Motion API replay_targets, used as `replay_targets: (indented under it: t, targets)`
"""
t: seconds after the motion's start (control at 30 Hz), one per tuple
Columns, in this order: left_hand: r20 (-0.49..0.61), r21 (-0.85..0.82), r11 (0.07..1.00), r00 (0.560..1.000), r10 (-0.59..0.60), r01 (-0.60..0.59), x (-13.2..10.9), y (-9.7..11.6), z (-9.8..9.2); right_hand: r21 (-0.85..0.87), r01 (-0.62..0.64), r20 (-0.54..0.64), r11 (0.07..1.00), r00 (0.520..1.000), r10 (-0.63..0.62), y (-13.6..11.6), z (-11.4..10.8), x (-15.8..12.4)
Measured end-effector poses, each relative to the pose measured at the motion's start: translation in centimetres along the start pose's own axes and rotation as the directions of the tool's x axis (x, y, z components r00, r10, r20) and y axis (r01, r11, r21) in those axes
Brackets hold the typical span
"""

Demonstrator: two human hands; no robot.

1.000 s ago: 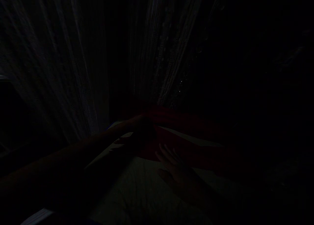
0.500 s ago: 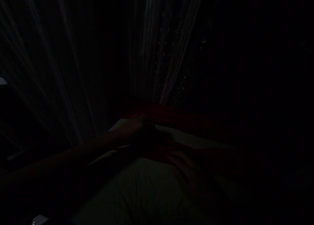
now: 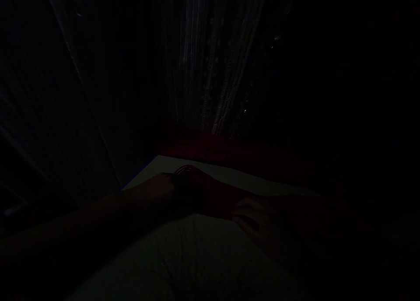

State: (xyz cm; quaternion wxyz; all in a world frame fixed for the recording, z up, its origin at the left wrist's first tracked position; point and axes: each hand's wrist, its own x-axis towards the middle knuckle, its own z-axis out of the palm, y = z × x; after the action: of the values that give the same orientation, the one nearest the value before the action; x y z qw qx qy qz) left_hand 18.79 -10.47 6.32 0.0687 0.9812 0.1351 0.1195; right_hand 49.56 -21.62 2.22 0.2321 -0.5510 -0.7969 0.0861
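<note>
The picture is very dark. A strip of red cloth [image 3: 218, 198] stretches across a pale flat surface [image 3: 203, 244]. At its left end is my left hand [image 3: 166, 187], closed on the cloth, its fingertips lost in shadow. A few thin pale curved lines show on the cloth just beyond those fingers. My right hand [image 3: 257, 215] rests farther right, with thumb and fingers drawn together on the near edge of the same cloth. Right of that hand the cloth fades into blackness.
More red fabric [image 3: 210, 145] lies behind the pale surface's far edge. A thin blue edge [image 3: 139, 172] runs along its left side. Stringy, beaded curtain strands [image 3: 216, 64] hang at the back, and a greyish hanging sheet [image 3: 82, 95] stands at the left.
My left hand has drawn back toward me and left, uncovering the pale surface beyond the cloth. My right fingers have come together on the cloth's edge.
</note>
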Motion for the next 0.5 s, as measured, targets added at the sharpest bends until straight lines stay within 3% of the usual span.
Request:
replay_targets:
  t: [0.07,0.5]
  targets:
    - [0.047,0.008,1.0,0.999,0.0,0.0,-0.04,0.43,-0.21,0.013,0.005,0.013,1.0,1.0,-0.005,-0.15,-0.14,0.03]
    - [-0.037,0.045,0.996,0.997,-0.07,0.072,0.51,1.12,-0.15,0.01,0.057,-0.033,0.998,0.998,-0.056,-0.62,0.25,0.28]
